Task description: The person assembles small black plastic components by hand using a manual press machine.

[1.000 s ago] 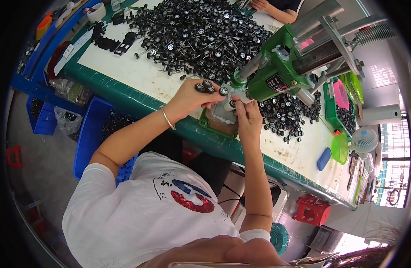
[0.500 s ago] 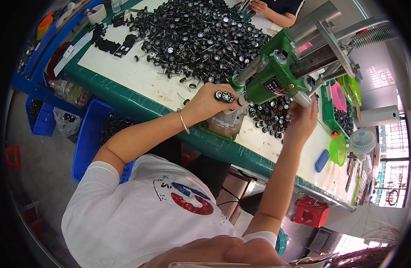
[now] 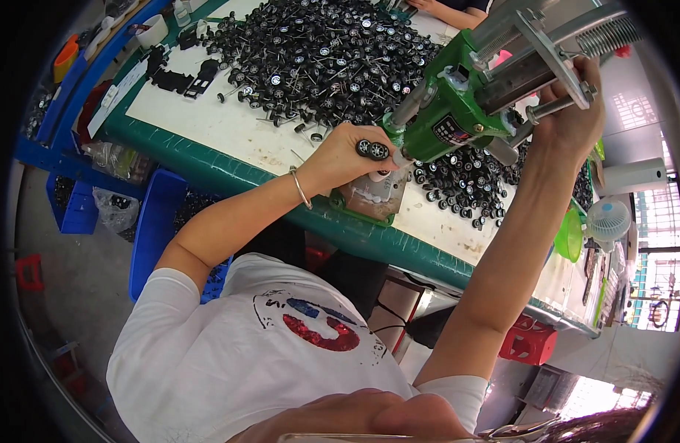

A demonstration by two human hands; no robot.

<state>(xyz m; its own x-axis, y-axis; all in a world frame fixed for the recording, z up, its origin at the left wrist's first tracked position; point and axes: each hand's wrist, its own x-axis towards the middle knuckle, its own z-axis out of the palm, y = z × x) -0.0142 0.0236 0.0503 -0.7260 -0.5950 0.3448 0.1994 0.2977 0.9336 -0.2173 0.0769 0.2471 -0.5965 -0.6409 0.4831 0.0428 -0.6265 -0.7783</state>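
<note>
**L grip at press tip, R grip up at steel linkage**

L grip (image 3: 352, 153) (bare hand) clamped on small black wheels w/ silver spoked hubs (image 3: 372, 150), faces showing past knuckles; axle line hidden, can't tell. Green cast-metal press (image 3: 445, 122) just R of L grip, long axis slanting from L grip up twd R grip (image 3: 572, 111). L grip nearer the pale tip (image 3: 402, 160), approx. touching. R grip fingers curled by flat steel bar (image 3: 553, 59); contact hidden, can't tell if clamped. Black wheel-and-axle pile (image 3: 318, 63) beyond L grip, on white counter (image 3: 447, 235).
</note>
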